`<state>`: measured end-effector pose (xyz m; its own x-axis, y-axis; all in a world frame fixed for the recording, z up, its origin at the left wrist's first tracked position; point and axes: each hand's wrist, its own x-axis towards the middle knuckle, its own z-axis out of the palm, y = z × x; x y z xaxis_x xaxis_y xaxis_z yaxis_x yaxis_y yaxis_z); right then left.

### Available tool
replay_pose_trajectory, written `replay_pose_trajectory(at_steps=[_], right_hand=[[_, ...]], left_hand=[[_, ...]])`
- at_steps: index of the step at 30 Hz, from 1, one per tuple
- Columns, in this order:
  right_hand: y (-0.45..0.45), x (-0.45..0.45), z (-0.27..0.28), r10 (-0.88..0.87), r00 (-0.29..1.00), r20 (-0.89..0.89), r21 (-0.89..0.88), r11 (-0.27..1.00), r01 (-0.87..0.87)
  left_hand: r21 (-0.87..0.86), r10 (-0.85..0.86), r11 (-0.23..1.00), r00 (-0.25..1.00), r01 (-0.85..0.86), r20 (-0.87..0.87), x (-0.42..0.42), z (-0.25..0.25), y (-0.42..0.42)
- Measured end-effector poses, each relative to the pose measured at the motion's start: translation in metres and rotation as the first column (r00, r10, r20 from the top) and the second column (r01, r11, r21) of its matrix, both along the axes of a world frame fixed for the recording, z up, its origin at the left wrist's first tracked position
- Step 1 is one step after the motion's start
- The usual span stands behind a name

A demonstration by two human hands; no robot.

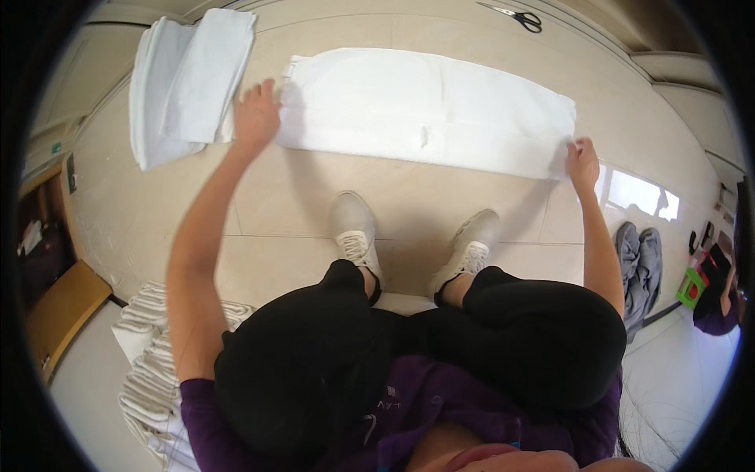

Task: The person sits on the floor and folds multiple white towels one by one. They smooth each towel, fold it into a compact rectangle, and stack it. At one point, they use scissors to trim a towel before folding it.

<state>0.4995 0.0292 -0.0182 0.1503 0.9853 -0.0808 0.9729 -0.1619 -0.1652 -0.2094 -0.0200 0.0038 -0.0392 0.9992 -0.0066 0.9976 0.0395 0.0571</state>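
Observation:
A long folded white towel (377, 106) lies across the tiled floor in front of my shoes, with a small dent or mark near its middle. My left hand (258, 116) is at the towel's left end, slightly blurred; whether its fingers grip the edge cannot be told. At the opposite end, my right hand (583, 164) has its fingers closed on the near right corner. Left of my left hand rests a pile of folded white towels (194, 82), the upper one set at an angle.
Scissors with black handles (527, 21) lie on the floor beyond the towel. Stacked white cloths (150, 377) stand at my left, behind my arm. Grey cloth (640, 265) lies at the right. Farther right are a green object (689, 289) and another person (716, 312).

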Motion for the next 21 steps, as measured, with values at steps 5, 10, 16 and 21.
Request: replay_pose_trajectory(at_steps=[5, 10, 16, 21], right_hand=[[0.079, -0.032, 0.028, 0.345, 0.938, -0.022, 0.045, 0.938, -0.344], [0.108, -0.113, 0.016, 0.481, 0.861, 0.164, 0.003, 0.873, -0.488], [0.093, -0.092, 0.018, 0.537, 0.835, 0.12, 0.009, 0.84, -0.542], [0.01, -0.063, 0.074, 0.601, 0.796, 0.065, 0.216, 0.771, -0.599]], left_hand=[[0.012, -0.344, 0.937, 0.921, 0.348, 0.182, 0.035, 0.029, 0.094], [0.045, -0.315, 0.949, 0.948, 0.313, 0.036, 0.042, -0.013, 0.111], [0.062, -0.316, 0.948, 0.943, 0.311, 0.107, 0.031, -0.002, 0.089], [0.006, -0.208, 0.977, 0.948, 0.213, 0.242, 0.042, 0.047, 0.011]])
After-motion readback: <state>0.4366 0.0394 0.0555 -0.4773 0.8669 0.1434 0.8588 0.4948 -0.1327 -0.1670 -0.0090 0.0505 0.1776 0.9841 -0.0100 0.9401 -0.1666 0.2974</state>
